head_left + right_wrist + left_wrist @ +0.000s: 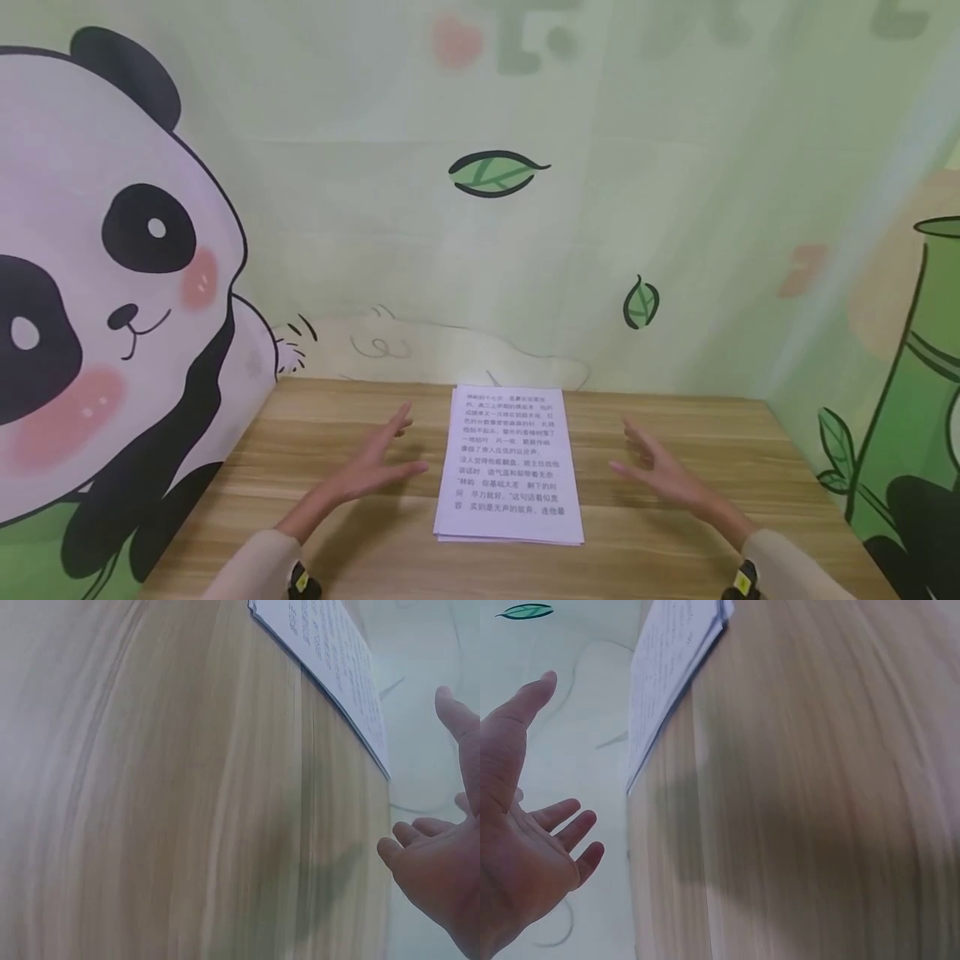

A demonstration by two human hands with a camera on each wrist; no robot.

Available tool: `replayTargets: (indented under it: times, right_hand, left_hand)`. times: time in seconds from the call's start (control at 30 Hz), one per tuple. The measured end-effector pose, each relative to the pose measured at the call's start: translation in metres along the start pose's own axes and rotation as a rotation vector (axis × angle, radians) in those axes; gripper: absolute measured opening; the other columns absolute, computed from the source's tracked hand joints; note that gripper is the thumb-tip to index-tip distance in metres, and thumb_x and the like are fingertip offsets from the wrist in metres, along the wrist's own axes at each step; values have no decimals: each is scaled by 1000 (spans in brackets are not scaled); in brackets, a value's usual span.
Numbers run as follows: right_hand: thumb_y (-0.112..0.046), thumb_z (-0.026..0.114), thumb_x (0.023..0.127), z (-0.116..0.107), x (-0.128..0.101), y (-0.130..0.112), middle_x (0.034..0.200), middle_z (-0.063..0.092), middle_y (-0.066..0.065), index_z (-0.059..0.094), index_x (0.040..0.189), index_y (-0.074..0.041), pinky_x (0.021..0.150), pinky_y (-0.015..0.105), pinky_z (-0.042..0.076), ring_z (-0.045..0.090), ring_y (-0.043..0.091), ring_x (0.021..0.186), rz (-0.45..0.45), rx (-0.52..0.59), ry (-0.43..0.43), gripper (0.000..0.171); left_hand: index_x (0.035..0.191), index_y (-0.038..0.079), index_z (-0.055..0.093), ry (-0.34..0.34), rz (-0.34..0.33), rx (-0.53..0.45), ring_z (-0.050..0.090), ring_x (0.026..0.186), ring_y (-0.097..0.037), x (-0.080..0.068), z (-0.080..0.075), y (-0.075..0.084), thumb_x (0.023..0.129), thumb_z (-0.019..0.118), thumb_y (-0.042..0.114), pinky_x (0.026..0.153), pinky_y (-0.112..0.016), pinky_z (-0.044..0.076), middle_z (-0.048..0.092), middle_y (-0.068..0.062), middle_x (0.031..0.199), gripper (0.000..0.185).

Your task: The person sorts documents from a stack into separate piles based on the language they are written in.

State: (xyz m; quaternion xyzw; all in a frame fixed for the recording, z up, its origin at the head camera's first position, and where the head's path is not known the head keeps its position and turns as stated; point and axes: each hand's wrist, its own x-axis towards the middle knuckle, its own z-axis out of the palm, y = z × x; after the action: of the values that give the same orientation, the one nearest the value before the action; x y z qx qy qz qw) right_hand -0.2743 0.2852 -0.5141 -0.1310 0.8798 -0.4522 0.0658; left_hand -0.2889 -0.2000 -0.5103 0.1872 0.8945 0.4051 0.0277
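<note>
A stack of printed paper sheets (510, 467) lies on the wooden table (375, 558), lines of Chinese text on its top sheet. To its left my left hand (367, 462) hovers over the tabletop, fingers spread and thumb apart, holding nothing. On the other side my right hand (663, 475) is raised in much the same way, palm toward the sheets and touching nothing. Both wrist views show a corner of the stack (675, 667) with several layered edges, apart from the left hand (532, 832) and the right hand (442, 855).
Behind the table hangs a pale green backdrop (360, 208) printed with a large panda (150, 333), leaves and bamboo. The table's far edge meets it just past the top of the sheets. Each sleeve (255, 567) has a black band with a yellow mark at the wrist.
</note>
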Motion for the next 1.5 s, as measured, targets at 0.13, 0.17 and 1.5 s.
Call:
replayTargets:
  times: [0.13,0.17,1.5]
  right_hand:
    - [-34,64,100,6,8,2,162,23,35,13,162,-1,118,64,32,28,54,149,37,64,-20,86]
    - [-34,63,101,8,10,1,162,24,35,14,162,-1,118,63,33,29,54,148,46,79,-23,85]
    - [-11,67,94,74,42,-5,111,73,18,63,130,8,96,46,55,67,33,107,-16,-54,14,40]
  left_hand:
    - [165,11,12,5,-1,-24,43,142,-47,11,11,5,92,75,37,112,-69,37,41,-26,158,100]
    - [165,11,12,4,0,-26,44,141,-46,14,14,5,92,74,37,112,-68,38,43,-25,157,99]
    - [135,-3,62,-67,33,129,47,93,-22,29,63,-5,90,75,24,73,-27,36,56,-17,108,54]
